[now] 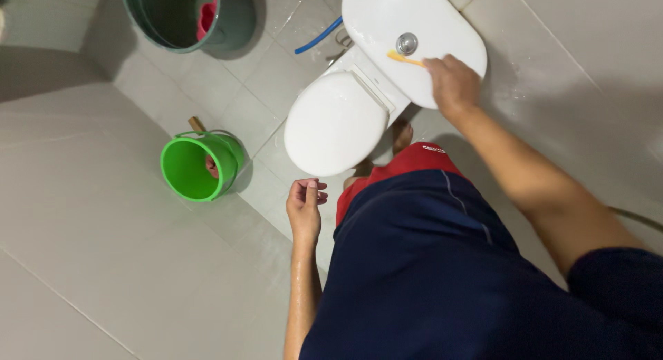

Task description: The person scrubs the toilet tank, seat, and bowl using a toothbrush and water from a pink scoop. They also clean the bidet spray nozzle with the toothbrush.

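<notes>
Pale tiled floor spread under a white toilet. On its cistern lid, near the front edge, the right hand gripped a yellow brush, bristles hidden. The left hand hung loosely curled, empty. A grey bucket was cut off at the top.

The toilet tank lid and the closed seat cover look like smooth, glossy white ceramic or hard plastic, the lid wet in streaks, with a shiny chromed metal flush button set in it and a thin yellow plastic brush lying under the right hand. The small green bucket and the large dark green bucket are smooth plastic with a slight sheen, a blue hose looks like flexible plastic, and the floor tiles are pale, semi-matt glazed stone or ceramic. The shorts are matt navy cloth with red cloth beneath.
</notes>
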